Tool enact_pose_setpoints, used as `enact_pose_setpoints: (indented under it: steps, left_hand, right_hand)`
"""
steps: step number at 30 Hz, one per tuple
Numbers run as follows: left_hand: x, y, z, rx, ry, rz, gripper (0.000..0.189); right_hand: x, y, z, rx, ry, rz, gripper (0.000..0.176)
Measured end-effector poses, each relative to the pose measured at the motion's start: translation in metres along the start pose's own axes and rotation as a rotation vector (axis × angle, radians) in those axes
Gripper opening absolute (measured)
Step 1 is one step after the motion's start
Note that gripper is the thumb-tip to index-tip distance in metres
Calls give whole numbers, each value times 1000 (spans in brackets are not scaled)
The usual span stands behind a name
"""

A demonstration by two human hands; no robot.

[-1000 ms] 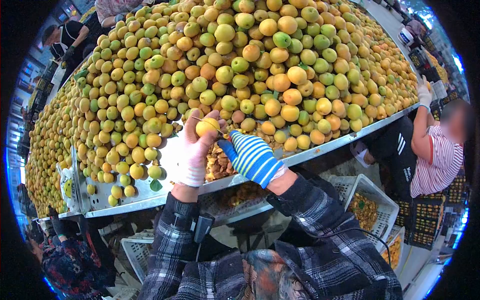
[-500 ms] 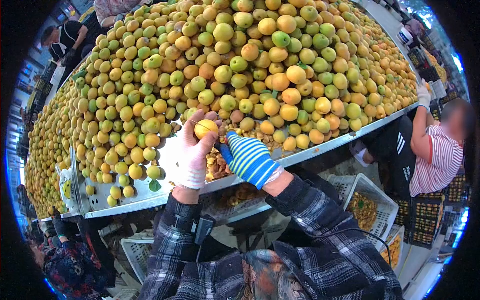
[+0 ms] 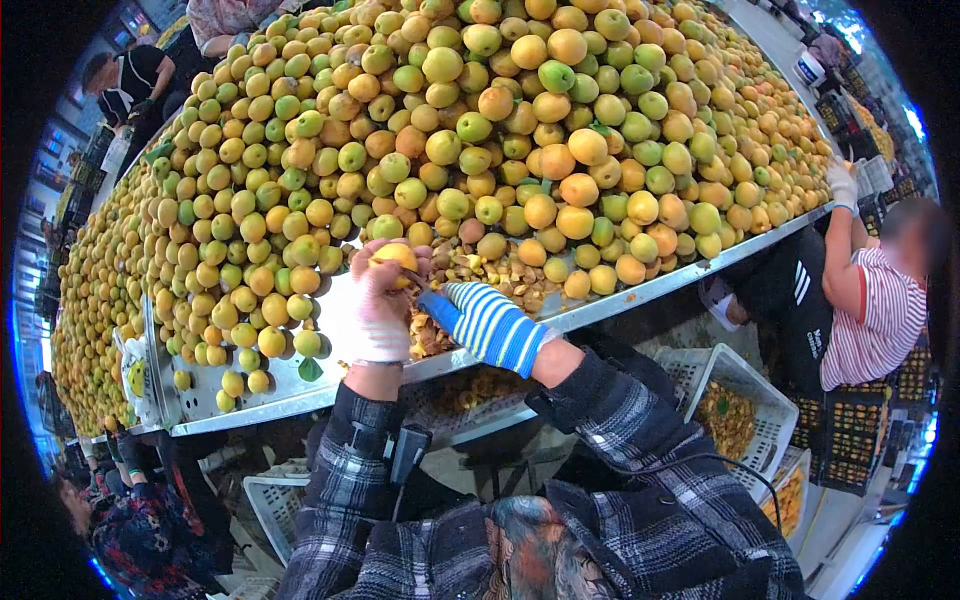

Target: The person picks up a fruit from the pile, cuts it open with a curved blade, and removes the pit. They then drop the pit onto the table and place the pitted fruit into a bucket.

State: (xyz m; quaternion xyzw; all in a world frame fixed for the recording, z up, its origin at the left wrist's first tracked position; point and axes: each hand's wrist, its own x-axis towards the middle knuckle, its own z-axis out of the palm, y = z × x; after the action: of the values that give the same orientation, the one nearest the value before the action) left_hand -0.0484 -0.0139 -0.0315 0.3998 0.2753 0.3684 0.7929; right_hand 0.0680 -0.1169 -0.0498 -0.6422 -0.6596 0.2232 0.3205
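Observation:
My left hand (image 3: 378, 305), in a pale pink and white glove, is closed around a yellow apricot (image 3: 396, 256) above the table's near edge. Close against the fruit's lower side is my right hand (image 3: 487, 318), in a blue glove with white and yellow stripes. Its fingers are curled in, and whatever they grip is too small and hidden to name. Broken apricot pieces and pits (image 3: 500, 277) lie on the metal just beyond the hands. A large heap of yellow, orange and green apricots (image 3: 440, 150) rises behind them.
The metal table's raised rim (image 3: 600, 312) runs across in front of me. Below stand a white crate with apricot pieces (image 3: 745, 425) and another white crate (image 3: 275, 510). A person in a striped shirt (image 3: 890, 320) sits at right; other people work around the heap.
Both hands have shifted slightly left. My left hand has turned the apricot and its fingers now curl over it, while my right fingers have moved in against the fruit's underside.

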Motion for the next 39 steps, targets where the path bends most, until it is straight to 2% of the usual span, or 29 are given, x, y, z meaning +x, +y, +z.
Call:
enact_pose_setpoints:
  steps: [2, 4, 6, 7, 8, 10, 11, 12, 14, 15, 16, 18, 19, 20, 22, 23, 24, 26, 27, 28, 30, 32, 34, 36, 37, 38, 39]
  left_hand:
    - [19, -4, -28, -404, 85, -2, 36]
    - [22, 6, -31, -518, 133, -40, 33]
    - [18, 8, -27, -578, 21, -197, 32]
    - [10, 6, -11, -494, 86, -233, 35]
    - [2, 2, -5, -346, -35, -230, 37]
    - [-11, -1, 15, -119, -100, -301, 38]
    - [-5, -16, 1, 39, -160, -238, 39]
    - [-6, -14, 4, 36, -161, -246, 39]
    - [-8, -6, 10, 146, -200, -210, 40]
    - [-9, -5, 12, 144, -204, -199, 42]
    - [-10, -3, 15, 143, -205, -203, 42]
    - [-16, 3, 19, 320, -249, -31, 47]
    - [-17, 3, 18, 191, -325, -101, 53]
    - [-16, 3, 21, 190, -327, -103, 53]
    - [-15, 6, 30, -256, -333, -48, 57]
    - [-14, 10, 31, -294, -256, -35, 57]
    - [-10, 8, 29, -362, -247, 2, 55]
    - [-1, -5, 21, -362, -277, 108, 53]
    - [-1, -8, 20, -363, -274, 108, 53]
    - [-3, -12, 20, -275, -240, 115, 52]
    - [-5, -12, 18, -186, -205, 122, 51]
    - [-6, -7, 16, -218, -176, -15, 50]
    - [-7, -9, 15, -224, -175, -34, 45]
    - [-12, -14, 17, -271, -113, -105, 41]
    - [-14, -16, 20, -309, -137, -112, 37]
    - [-15, -19, 22, -310, -140, -123, 37]
    - [-16, -23, 23, -291, -186, -111, 36]
  right_hand:
    - [-2, -10, -16, 143, 2, 277, 36]
    - [-4, -9, -26, -30, 167, 199, 44]
    - [-4, -14, -39, -28, 273, 248, 50]
    - [1, -9, -37, -5, 346, 183, 57]
    - [-2, -8, -39, -9, 316, 186, 59]
    - [2, -5, -36, -47, 326, 170, 55]
    - [3, -3, -36, -33, 350, 118, 57]
    - [5, 1, -38, -100, 264, 147, 55]
    - [6, 5, -40, -34, 269, 69, 49]
    - [6, 3, -43, -43, 284, 30, 40]
    - [8, 8, -44, -43, 284, 34, 40]
    - [10, 18, -46, 136, 372, 166, 39]
    - [10, 20, -50, 277, 487, 190, 35]
    - [17, 38, -40, 502, 609, 175, 35]
    - [15, 12, -59, 779, 648, 365, 34]
    - [17, 34, -48, 484, 617, 375, 34]
    - [15, 29, -45, 268, 580, 328, 38]
    - [13, 3, -39, 362, 422, 396, 38]
    - [15, 29, -11, 286, 358, 379, 38]
    - [14, 15, -11, 54, 387, 354, 36]
    - [13, 10, -10, 295, 387, 387, 28]
    - [16, 8, -12, 332, 415, 366, 30]
    - [21, 7, -15, 369, 446, 345, 33]
    - [24, 6, -18, 721, 695, 285, 28]
    - [23, 4, -28, 682, 723, 364, 24]
    - [20, 1, -39, 1031, 665, 431, 20]
    - [19, 4, -41, 1016, 750, 364, 18]
